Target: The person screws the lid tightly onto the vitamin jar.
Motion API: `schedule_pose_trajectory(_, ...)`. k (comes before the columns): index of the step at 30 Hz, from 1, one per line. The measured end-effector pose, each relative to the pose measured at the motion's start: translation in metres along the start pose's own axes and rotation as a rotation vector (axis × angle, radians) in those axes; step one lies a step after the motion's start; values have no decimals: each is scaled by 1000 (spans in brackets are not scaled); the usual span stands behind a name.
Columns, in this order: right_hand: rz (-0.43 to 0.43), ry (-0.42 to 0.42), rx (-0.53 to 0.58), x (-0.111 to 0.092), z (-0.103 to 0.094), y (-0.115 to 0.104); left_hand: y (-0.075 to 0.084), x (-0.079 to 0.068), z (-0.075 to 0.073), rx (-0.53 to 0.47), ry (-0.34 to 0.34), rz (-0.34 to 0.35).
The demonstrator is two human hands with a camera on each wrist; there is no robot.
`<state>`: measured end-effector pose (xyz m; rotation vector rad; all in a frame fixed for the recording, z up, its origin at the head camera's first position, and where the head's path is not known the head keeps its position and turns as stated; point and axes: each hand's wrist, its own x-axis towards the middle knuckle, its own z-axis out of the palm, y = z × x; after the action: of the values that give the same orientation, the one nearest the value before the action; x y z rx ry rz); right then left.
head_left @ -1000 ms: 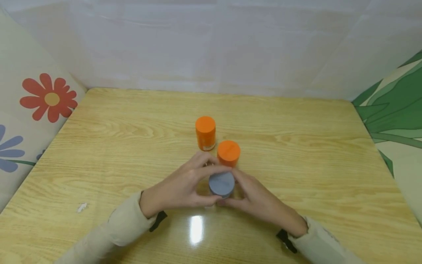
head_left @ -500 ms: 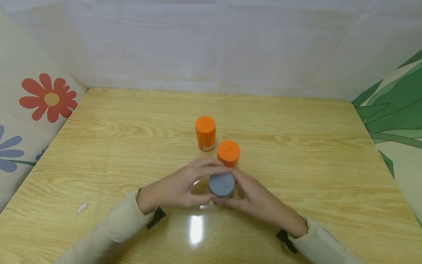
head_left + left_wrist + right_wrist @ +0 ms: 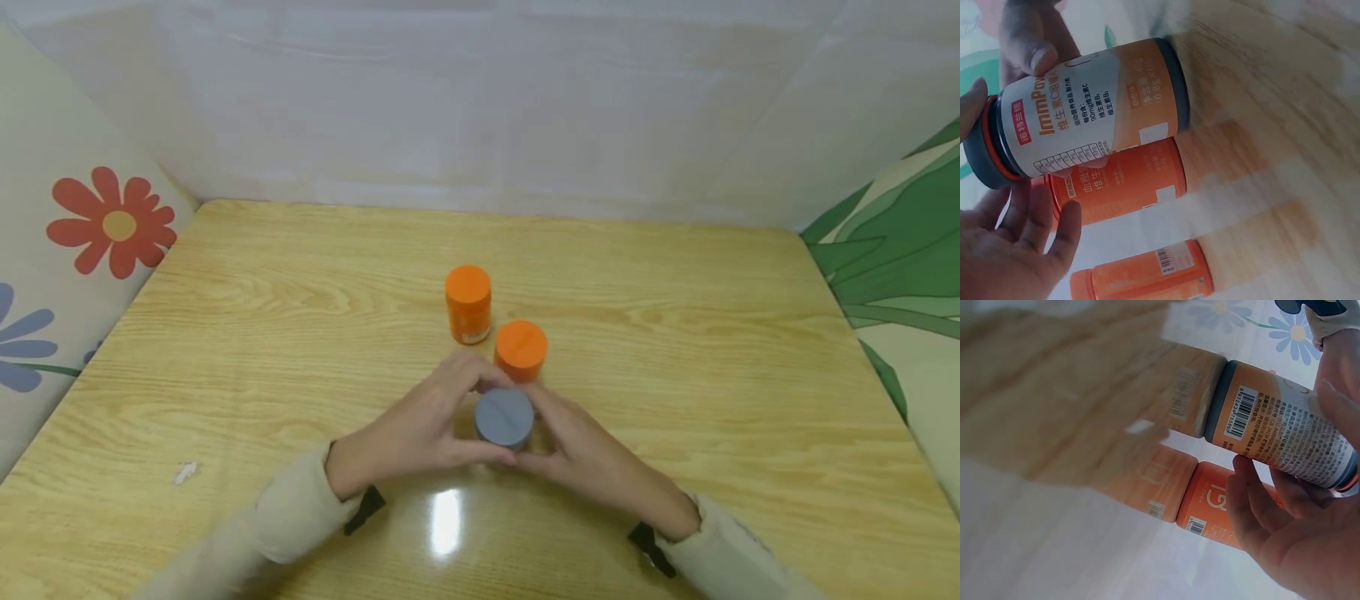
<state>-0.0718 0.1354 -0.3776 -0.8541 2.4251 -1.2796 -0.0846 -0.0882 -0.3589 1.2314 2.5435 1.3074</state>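
A supplement bottle (image 3: 1097, 103) with a white and orange label stands upright on the table between my hands. Its dark grey lid (image 3: 504, 417) faces up, and a red ring shows at the lid's lower edge in the left wrist view. The thumb and fingers of my left hand (image 3: 423, 425) curl round the lid. My right hand (image 3: 588, 442) grips the labelled body, its thumb pressed on the label and its fingers on the other side. Just behind stands an orange bottle (image 3: 521, 350) with an orange lid, partly hidden by my fingers.
A second orange bottle (image 3: 468, 304) stands farther back and slightly left. The wood-grain table (image 3: 675, 333) meets a pale backdrop (image 3: 495, 108) at its far edge. A small white mark (image 3: 186, 473) lies at the left, and light glares on the near surface.
My left hand's thumb and fingers came away from the lid, then moved back right and took hold of it again. The right hand and the bottles stayed in place.
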Motion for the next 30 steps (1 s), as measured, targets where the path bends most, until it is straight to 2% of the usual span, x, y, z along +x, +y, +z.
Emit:
schedule_pose_trajectory(5,18,-9,36,0,0,-1,-1,-3,-4,-126,-68,-27)
schedule_pose_trajectory(10,58,-15,83,0,0,-3,-1,-6,-9,-175,-139,-38)
schedule_pose_trajectory(13,45,-20,75,0,0,-1,-1,-7,-8,-182,-150,-34)
schedule_pose_trajectory(16,18,-22,45,0,0,0,0,-6,-6,-135,-108,-32)
schedule_pose_trajectory(21,-1,-32,19,0,-1,2,2,-5,4,20,45,-46)
schedule_pose_trajectory(24,-1,-33,15,-1,-2,2,3,-4,10,98,109,-43)
schedule_pose_trajectory(27,-6,-26,7,-1,-2,2,4,-4,11,113,112,-36)
schedule_pose_trajectory(30,-5,-25,8,-1,-1,2,5,-3,6,59,65,-29)
